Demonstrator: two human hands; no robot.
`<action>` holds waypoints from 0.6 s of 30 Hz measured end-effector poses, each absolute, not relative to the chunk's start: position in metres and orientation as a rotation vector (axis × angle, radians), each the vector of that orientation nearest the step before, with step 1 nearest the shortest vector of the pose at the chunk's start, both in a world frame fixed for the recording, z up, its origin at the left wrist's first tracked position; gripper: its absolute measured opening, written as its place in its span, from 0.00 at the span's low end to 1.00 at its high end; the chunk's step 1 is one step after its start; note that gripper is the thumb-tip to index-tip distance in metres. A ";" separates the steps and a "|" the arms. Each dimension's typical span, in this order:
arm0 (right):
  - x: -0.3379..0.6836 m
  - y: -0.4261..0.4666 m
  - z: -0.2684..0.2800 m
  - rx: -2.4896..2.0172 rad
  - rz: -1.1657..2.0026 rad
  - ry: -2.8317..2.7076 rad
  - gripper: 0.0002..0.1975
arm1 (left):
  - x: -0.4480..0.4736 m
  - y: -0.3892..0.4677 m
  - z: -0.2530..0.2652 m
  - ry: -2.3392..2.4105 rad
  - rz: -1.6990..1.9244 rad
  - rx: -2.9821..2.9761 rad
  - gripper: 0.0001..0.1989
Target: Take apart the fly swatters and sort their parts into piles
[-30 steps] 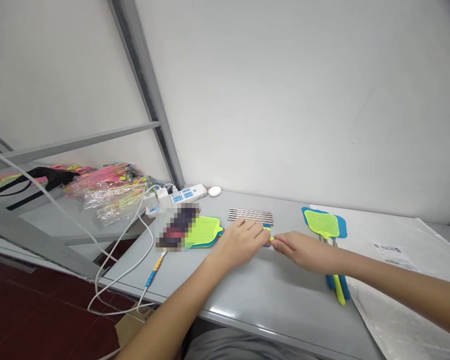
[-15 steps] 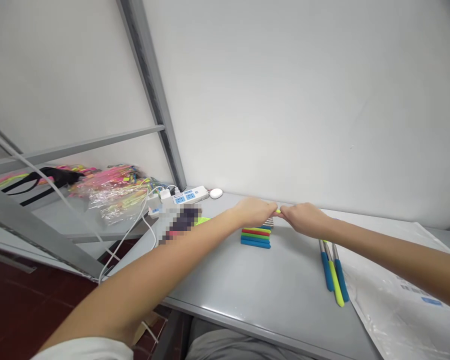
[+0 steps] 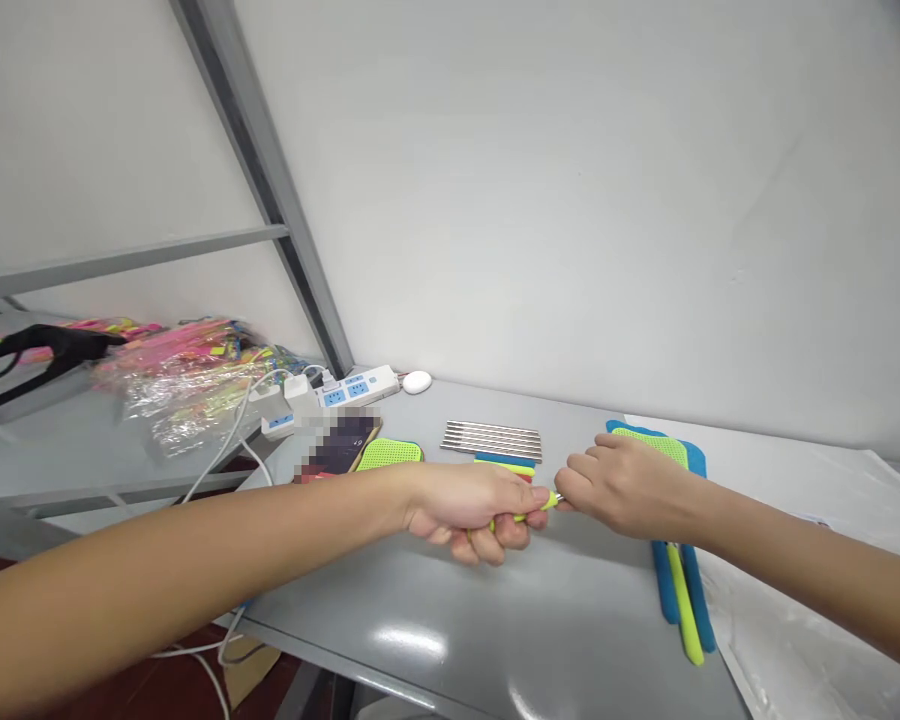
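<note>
My left hand (image 3: pixel 487 510) is wrapped round a yellow-green fly swatter handle (image 3: pixel 550 501). Closed just to its right, my right hand (image 3: pixel 619 485) grips the thin metal rod (image 3: pixel 559 497) at the handle's end; most of the rod is hidden in the fist. Behind my left hand lie coloured handles (image 3: pixel 505 460), partly covered, with several metal rods (image 3: pixel 493 436) lined up beyond them. Past my right wrist, blue and green fly swatters (image 3: pixel 690 610) rest together, their mesh heads (image 3: pixel 656 443) away from me.
A green mesh swatter head (image 3: pixel 391 454) lies beside a phone (image 3: pixel 345 443). Farther back are a power strip (image 3: pixel 356 388) with cables and a white oval object (image 3: pixel 417 382). White plastic packaging (image 3: pixel 787 610) covers the right side. Bagged colourful items (image 3: pixel 195 380) fill the left shelf.
Both hands have come lower and nearer, still together on the handle and rod. The view has shifted, so the metal rods and mesh heads now show more fully.
</note>
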State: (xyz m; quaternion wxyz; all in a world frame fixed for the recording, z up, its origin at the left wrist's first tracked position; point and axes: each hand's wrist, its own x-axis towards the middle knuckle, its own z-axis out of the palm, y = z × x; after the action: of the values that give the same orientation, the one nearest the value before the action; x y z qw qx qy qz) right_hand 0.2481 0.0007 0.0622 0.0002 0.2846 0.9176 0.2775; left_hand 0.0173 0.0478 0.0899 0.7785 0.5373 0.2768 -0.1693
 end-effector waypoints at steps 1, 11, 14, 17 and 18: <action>0.247 -0.001 0.061 0.876 0.874 2.901 0.15 | 0.015 0.046 0.086 0.592 -0.371 1.043 0.20; 0.242 -0.005 0.054 1.020 0.528 3.010 0.15 | 0.014 0.045 0.077 0.644 -0.373 1.103 0.20; 0.231 -0.015 0.047 1.395 0.126 2.923 0.12 | 0.019 0.040 0.069 0.859 -0.203 1.964 0.13; 0.216 -0.022 0.049 1.831 -0.537 2.671 0.08 | 0.023 0.034 0.064 0.885 -0.076 2.766 0.02; 0.212 -0.021 0.051 1.873 -0.791 2.604 0.09 | 0.024 0.033 0.062 0.853 -0.046 2.933 0.05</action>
State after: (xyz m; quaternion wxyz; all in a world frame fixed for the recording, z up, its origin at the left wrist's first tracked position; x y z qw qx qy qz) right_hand 0.2121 -0.0215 0.0511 -0.0807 0.5650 0.7856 -0.2387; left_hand 0.0242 0.0327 0.0624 0.0433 0.9592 0.2788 -0.0151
